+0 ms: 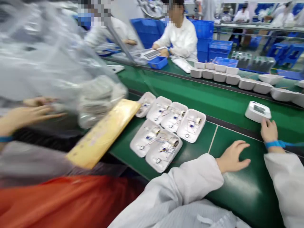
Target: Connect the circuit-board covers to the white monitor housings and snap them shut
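Note:
Over the green bench (pixel 239 186), my left hand (pixel 234 157) is open with its fingers apart and nothing in it. My right hand (pixel 269 130), with a blue wrist strap, has its fingertips at the near edge of a white device with a small display (pixel 258 111) on the green belt (pixel 228 109); whether it grips the device is hard to tell. Left of my hands lie several white plastic shells with wires and small parts inside, among them a front one (pixel 163 150) and a rear one (pixel 191 125).
A person's hands (pixel 30 117) are at the far left by clear plastic bags (pixel 95 98). A yellow board (pixel 104 133) juts over the bench edge. Across the belt stand a row of white shells (pixel 232 79), a blue bin (pixel 158 62) and a seated person (pixel 181 38).

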`<action>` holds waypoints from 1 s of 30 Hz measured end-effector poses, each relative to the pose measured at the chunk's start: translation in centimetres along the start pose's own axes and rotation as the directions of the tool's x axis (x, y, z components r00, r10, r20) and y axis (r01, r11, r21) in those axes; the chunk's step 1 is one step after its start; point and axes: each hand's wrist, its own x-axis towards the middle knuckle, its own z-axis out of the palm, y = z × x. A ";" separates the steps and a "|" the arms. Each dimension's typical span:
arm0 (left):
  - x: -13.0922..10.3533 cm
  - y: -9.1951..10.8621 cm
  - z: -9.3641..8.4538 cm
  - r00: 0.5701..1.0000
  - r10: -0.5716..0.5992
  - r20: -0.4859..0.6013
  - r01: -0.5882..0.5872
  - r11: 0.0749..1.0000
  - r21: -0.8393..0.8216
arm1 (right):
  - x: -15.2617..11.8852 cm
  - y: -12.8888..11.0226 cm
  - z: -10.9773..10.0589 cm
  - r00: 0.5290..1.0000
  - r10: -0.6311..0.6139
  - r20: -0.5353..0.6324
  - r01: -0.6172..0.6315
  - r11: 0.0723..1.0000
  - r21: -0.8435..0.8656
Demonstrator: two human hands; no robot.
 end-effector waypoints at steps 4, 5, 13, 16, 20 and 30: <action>0.4 -0.2 0.4 0.997 -0.024 0.077 0.021 0.999 0.037 | -6.5 2.0 0.0 0.993 -0.117 0.018 0.115 0.992 0.059; 0.5 -0.3 0.5 0.995 -0.026 0.092 0.021 0.998 0.056 | -7.6 2.4 -0.2 0.981 -0.094 0.169 0.085 0.995 0.059; 0.7 -0.5 0.6 0.984 -0.087 0.158 0.070 0.992 0.108 | -8.5 2.1 -0.5 0.885 -0.077 0.460 0.083 0.996 0.006; 0.8 -0.5 0.6 0.983 -0.072 0.167 0.049 0.989 0.138 | -8.3 1.7 -0.6 0.884 -0.073 0.462 0.084 0.996 -0.004; 0.8 -0.3 0.7 0.986 -0.030 0.161 0.000 0.983 0.185 | -8.4 1.6 -1.0 0.886 -0.065 0.460 0.084 0.996 -0.022; 0.8 -0.4 0.5 0.977 -0.019 0.212 -0.038 0.964 0.264 | -8.5 1.4 -0.9 0.879 -0.057 0.474 0.079 0.997 -0.026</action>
